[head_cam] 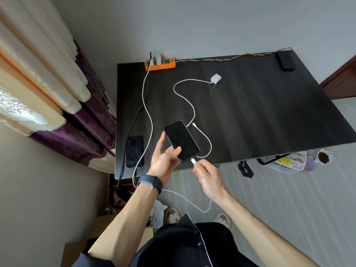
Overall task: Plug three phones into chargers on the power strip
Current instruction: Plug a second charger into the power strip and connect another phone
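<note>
My left hand (163,158) holds a black phone (182,140) above the near edge of the dark table (250,112), screen up. My right hand (207,175) pinches a white cable plug (193,161) just short of the phone's bottom end. That white cable (148,112) runs back over the table to the orange power strip (160,64), where two chargers sit. A second black phone (134,151) lies at the table's near left. A third dark phone (286,61) lies at the far right corner. A loose white charger (215,79) with its cable lies mid-table.
Curtains (57,93) hang at the left beside the table. A clear organiser box (285,160) and a small cup (323,157) stand on the floor under the table's near right edge. The power strip's yellow-orange cord (231,59) runs along the table's far edge.
</note>
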The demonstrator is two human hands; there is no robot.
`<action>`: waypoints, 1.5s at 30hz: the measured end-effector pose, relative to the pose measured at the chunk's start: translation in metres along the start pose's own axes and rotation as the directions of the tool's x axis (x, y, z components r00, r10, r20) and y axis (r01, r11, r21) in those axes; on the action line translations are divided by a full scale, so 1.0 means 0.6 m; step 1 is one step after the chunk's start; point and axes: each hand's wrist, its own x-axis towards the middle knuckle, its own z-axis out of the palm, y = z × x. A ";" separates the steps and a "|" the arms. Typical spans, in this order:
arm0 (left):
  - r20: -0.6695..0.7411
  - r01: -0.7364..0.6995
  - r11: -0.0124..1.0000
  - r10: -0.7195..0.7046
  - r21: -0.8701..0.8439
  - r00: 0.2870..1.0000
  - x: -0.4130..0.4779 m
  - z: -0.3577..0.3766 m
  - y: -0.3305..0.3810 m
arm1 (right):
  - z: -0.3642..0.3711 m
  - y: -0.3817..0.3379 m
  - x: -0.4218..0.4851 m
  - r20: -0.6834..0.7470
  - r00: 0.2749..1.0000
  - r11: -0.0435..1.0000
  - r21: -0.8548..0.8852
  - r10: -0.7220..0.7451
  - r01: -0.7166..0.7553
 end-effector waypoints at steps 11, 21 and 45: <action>-0.020 -0.022 0.997 0.023 0.074 1.000 -0.008 0.022 0.009 | -0.010 0.002 0.005 -0.004 1.000 1.000 0.015 -0.020 0.020; -0.010 -0.032 0.992 0.033 0.120 0.999 -0.008 0.026 0.002 | 0.002 0.015 0.005 -0.035 0.999 0.999 -0.042 -0.033 0.031; -0.092 0.272 0.888 -0.256 0.371 0.962 -0.005 -0.114 -0.022 | 0.061 0.061 0.099 0.236 0.929 0.948 -0.213 0.287 -0.238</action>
